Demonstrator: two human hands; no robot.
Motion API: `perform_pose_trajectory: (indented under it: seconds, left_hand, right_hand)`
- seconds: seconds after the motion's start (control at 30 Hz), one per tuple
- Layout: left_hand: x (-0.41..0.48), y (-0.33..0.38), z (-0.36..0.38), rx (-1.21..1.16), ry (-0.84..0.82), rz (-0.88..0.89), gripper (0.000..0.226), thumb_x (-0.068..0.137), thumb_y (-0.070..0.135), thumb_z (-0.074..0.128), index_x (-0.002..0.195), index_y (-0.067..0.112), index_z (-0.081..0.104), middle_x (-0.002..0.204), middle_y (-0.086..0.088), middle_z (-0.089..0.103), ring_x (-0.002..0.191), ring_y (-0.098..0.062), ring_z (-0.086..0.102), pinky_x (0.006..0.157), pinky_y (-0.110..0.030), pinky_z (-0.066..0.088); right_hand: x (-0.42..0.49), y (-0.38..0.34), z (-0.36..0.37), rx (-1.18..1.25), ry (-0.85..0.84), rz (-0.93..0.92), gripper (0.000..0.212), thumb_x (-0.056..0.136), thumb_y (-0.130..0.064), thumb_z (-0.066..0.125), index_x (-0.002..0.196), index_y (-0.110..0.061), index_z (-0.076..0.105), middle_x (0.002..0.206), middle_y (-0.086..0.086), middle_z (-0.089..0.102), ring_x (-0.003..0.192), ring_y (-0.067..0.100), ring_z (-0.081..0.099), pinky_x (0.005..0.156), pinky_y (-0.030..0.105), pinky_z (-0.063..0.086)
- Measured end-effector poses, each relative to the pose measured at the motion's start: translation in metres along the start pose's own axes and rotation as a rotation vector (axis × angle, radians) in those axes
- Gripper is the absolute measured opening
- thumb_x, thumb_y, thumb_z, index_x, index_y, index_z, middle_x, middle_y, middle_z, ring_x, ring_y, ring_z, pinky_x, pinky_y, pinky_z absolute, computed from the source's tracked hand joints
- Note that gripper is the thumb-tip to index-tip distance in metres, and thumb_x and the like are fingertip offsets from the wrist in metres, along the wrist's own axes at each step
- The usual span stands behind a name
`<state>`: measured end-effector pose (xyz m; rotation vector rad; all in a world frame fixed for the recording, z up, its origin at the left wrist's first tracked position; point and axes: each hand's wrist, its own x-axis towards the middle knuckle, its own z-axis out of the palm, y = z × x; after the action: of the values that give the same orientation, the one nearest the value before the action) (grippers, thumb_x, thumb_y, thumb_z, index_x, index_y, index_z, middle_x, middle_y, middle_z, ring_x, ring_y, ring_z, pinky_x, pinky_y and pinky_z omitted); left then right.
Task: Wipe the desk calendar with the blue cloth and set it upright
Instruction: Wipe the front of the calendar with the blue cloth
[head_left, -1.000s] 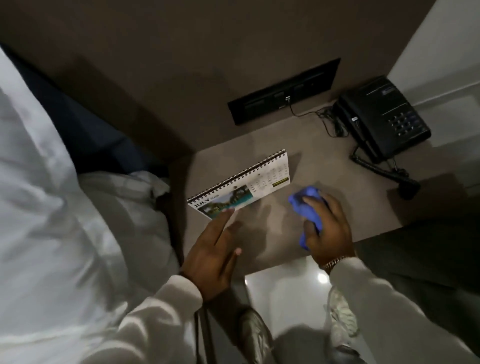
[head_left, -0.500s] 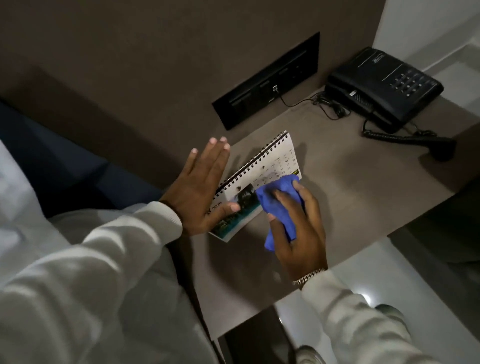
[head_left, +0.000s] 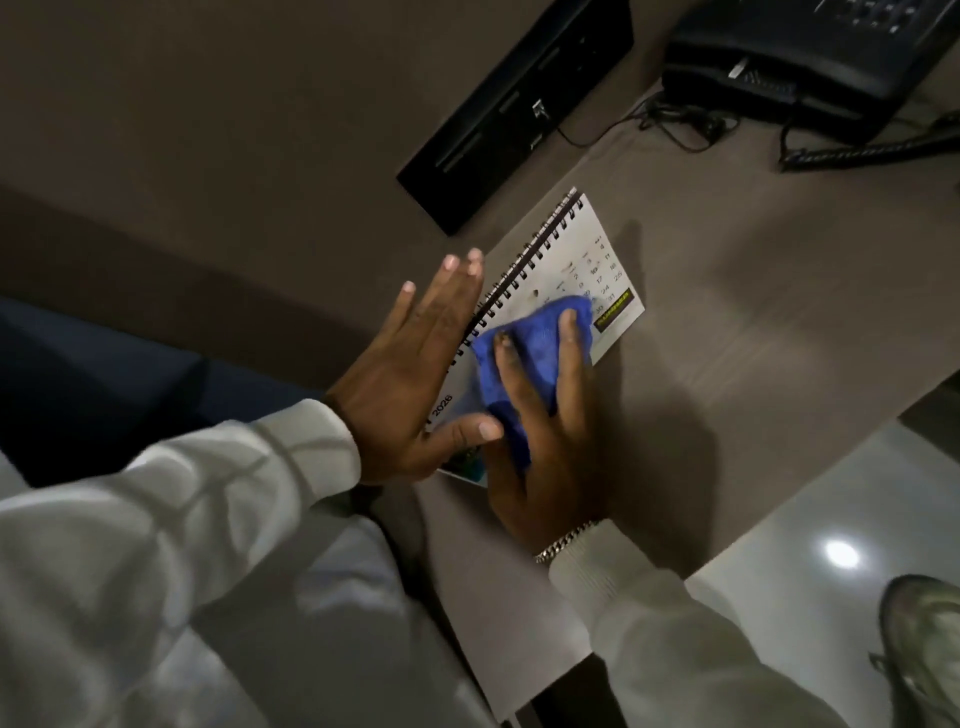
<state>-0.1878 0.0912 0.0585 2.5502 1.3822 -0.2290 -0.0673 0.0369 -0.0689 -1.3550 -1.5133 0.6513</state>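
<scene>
A white spiral-bound desk calendar (head_left: 587, 260) leans tilted on the brown desk (head_left: 727, 364), its black wire binding along the upper-left edge. My left hand (head_left: 410, 374) lies flat with spread fingers against the binding side, the thumb over the calendar's lower corner. My right hand (head_left: 545, 441) presses a crumpled blue cloth (head_left: 530, 343) onto the calendar's face, covering the middle of the page. The picture at the calendar's bottom is mostly hidden by both hands.
A black telephone (head_left: 810, 52) with a coiled cord (head_left: 872, 150) sits at the desk's far right. A black socket panel (head_left: 519, 104) is set in the back wall. White bedding (head_left: 182, 597) lies at left. The glossy floor (head_left: 831, 545) and a shoe (head_left: 924, 629) show at lower right.
The right hand brought the blue cloth from the desk onto the calendar and slid it up the page. The left hand moved from the near corner to the binding side.
</scene>
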Motion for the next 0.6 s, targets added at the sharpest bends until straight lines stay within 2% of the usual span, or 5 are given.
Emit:
perform_pose_trajectory:
  seconds: [0.1, 0.27, 0.37, 0.47, 0.6]
  left_hand:
    - [0.001, 0.001, 0.0, -0.022, -0.013, -0.004, 0.109, 0.078, 0.083, 0.018, 0.151, 0.011, -0.02, 0.166, -0.008, -0.014, 0.155, -0.022, -0.014, 0.125, -0.052, -0.003]
    - [0.002, 0.002, 0.0, -0.075, -0.012, -0.015, 0.109, 0.078, 0.083, 0.024, 0.15, 0.015, -0.021, 0.165, -0.004, -0.017, 0.154, -0.019, -0.016, 0.126, -0.049, -0.006]
    - [0.002, 0.002, 0.0, -0.092, -0.017, -0.04, 0.11, 0.077, 0.072, 0.042, 0.149, 0.022, -0.024, 0.164, 0.004, -0.02, 0.154, -0.016, -0.018, 0.125, -0.053, -0.004]
    - [0.002, 0.0, 0.001, -0.083, -0.031, -0.029, 0.114, 0.079, 0.079, 0.037, 0.154, 0.012, -0.015, 0.167, -0.004, -0.015, 0.154, -0.019, -0.016, 0.124, -0.056, -0.002]
    - [0.001, 0.002, 0.001, -0.052, -0.016, -0.022, 0.113, 0.081, 0.081, 0.024, 0.154, 0.002, -0.009, 0.167, -0.012, -0.01, 0.155, -0.026, -0.013, 0.124, -0.058, -0.001]
  right_hand:
    - [-0.012, 0.004, 0.007, -0.065, -0.041, -0.02, 0.055, 0.098, -0.048, 0.037, 0.148, -0.029, 0.023, 0.157, 0.025, 0.021, 0.141, 0.045, 0.033, 0.106, 0.061, 0.039]
    - [-0.015, 0.008, 0.003, -0.098, -0.064, -0.066, 0.067, 0.088, -0.027, 0.065, 0.143, -0.026, 0.026, 0.154, 0.025, 0.017, 0.14, 0.049, 0.03, 0.109, 0.058, 0.038]
    - [0.0, -0.001, -0.005, -0.006, -0.001, -0.069, 0.051, 0.096, -0.029, 0.051, 0.142, -0.026, 0.031, 0.154, 0.021, 0.016, 0.136, 0.049, 0.038, 0.103, 0.053, 0.046]
    - [0.027, -0.005, -0.009, 0.105, 0.095, 0.072, 0.049, 0.101, -0.044, 0.023, 0.144, -0.025, 0.036, 0.156, 0.014, 0.011, 0.131, 0.049, 0.045, 0.094, 0.058, 0.051]
    - [0.035, 0.003, -0.007, 0.165, 0.124, 0.228, 0.049, 0.101, -0.04, 0.028, 0.146, -0.021, 0.035, 0.16, 0.019, 0.015, 0.144, 0.04, 0.027, 0.098, 0.058, 0.049]
